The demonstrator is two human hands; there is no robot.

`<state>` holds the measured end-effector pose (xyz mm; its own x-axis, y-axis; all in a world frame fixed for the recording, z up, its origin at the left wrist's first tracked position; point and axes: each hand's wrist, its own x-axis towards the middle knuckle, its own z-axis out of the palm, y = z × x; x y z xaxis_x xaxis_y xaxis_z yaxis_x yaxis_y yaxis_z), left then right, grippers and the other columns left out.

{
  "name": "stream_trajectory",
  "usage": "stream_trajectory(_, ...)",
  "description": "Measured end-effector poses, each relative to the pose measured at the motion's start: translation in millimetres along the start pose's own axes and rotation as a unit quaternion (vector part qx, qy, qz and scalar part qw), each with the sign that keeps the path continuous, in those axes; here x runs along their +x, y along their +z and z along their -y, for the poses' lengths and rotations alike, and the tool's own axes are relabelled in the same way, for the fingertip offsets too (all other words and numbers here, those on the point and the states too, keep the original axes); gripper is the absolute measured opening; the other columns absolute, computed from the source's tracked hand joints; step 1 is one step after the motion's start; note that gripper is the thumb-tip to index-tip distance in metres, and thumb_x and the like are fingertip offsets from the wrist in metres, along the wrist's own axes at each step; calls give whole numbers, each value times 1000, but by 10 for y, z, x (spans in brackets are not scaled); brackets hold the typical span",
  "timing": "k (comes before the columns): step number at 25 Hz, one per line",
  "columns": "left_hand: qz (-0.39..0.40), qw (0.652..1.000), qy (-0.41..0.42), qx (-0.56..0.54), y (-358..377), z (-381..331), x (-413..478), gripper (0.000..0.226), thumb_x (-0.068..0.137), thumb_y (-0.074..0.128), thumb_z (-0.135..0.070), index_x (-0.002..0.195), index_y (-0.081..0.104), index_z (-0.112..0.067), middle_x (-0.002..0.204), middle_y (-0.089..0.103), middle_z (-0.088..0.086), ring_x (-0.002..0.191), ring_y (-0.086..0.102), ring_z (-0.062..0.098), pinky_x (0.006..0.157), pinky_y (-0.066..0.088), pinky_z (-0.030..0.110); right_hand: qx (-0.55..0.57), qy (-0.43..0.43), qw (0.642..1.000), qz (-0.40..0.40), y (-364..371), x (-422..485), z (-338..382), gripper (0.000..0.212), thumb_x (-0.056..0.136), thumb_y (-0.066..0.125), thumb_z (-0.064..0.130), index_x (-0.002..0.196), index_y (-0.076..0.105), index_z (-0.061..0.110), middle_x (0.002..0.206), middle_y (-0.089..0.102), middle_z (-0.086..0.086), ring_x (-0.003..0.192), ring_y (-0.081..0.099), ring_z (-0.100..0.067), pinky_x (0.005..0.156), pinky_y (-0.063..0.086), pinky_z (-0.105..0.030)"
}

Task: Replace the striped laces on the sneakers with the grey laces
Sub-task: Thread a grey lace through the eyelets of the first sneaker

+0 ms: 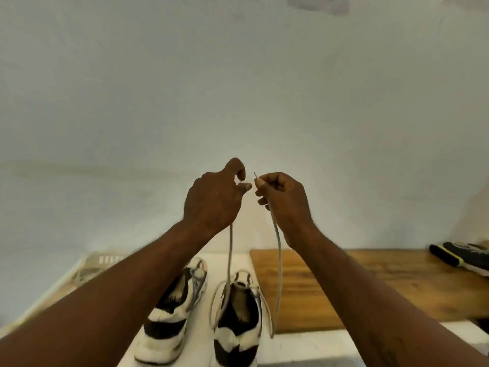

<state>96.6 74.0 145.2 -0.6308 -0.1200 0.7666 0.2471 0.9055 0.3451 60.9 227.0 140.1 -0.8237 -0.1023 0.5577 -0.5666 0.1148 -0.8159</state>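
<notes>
On the white tabletop [304,348] stand two black-and-white sneakers, the left sneaker [174,313] beside the right sneaker [238,324]. Raised above them, the left hand [214,197] pinches one end of the thin grey lace [277,260]; the right hand [283,200] is closed on the other end. A brown wooden board [344,287] lies farther right.

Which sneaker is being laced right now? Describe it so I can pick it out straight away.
Start at the wooden board on the right. The sneaker being laced stands just left of it, beside the other sneaker. Only this one has the grey lace rising from it, one end to each raised hand.
</notes>
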Motion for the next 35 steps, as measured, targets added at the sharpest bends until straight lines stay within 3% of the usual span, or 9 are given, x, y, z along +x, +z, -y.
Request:
stream_trajectory(4,133,988,-79,16,627,467,-683,18,92,67,-51,94,67,-34,83,74,-8,78,68,15,70,53,32,-58,78,995,21,100,-412,-969,4,95,73,26,94,76,23,85,76,6,76,71,-7,69,57,-24)
stream_trajectory(7,211,965,-151,35,991,701,-1056,26,91,64,-54,97,76,-32,92,74,-9,90,68,16,76,55,32,-111,121,985,45,113,-608,-1519,6,94,73,28,88,75,27,83,75,9,80,70,-9,75,57,-30)
stream_trajectory(11,278,937,-207,35,1330,836,-1349,39,85,58,-60,91,76,-26,77,70,-6,74,65,12,69,58,33,-174,157,968,94,199,-848,-2076,10,96,71,28,86,69,27,83,72,11,79,66,-2,71,51,-26)
stream_trajectory(18,220,948,-230,2,1510,978,-1463,26,92,63,-34,115,76,-30,106,76,-5,95,68,15,77,48,24,-252,107,960,65,389,-979,-2314,9,97,67,28,89,66,31,80,68,16,77,63,-1,69,51,-25)
stream_trajectory(21,219,943,-245,-52,1564,1045,-1462,21,94,64,-31,111,77,-30,104,76,-9,96,67,11,84,50,26,-286,93,951,66,420,-997,-2255,7,94,68,26,91,69,32,79,67,18,75,63,1,66,49,-21)
stream_trajectory(25,221,906,-315,-178,1664,1158,-1473,10,93,69,-28,89,77,-29,81,72,-11,82,67,9,79,55,35,-304,123,943,51,435,-982,-2254,5,89,71,28,88,71,33,75,66,19,72,63,2,64,51,-20)
stream_trajectory(28,193,852,-395,-284,1695,1153,-1506,15,93,69,-16,83,78,-23,77,75,-4,80,72,18,79,58,39,-285,135,948,41,437,-969,-2292,4,87,73,29,89,74,32,76,68,20,74,65,2,67,54,-21)
stream_trajectory(30,185,827,-421,-323,1691,1148,-1517,14,94,69,-10,86,78,-19,78,77,-1,76,73,15,74,58,34,-275,136,951,47,448,-943,-2328,3,86,75,30,88,76,32,77,70,19,75,65,2,67,55,-22)
stream_trajectory(35,176,801,-441,-365,1686,1171,-1533,16,94,66,-6,90,76,-18,78,77,-2,72,73,11,64,54,23,-247,126,959,68,523,-915,-2386,3,87,76,31,89,78,33,79,70,18,75,66,1,70,59,-27)
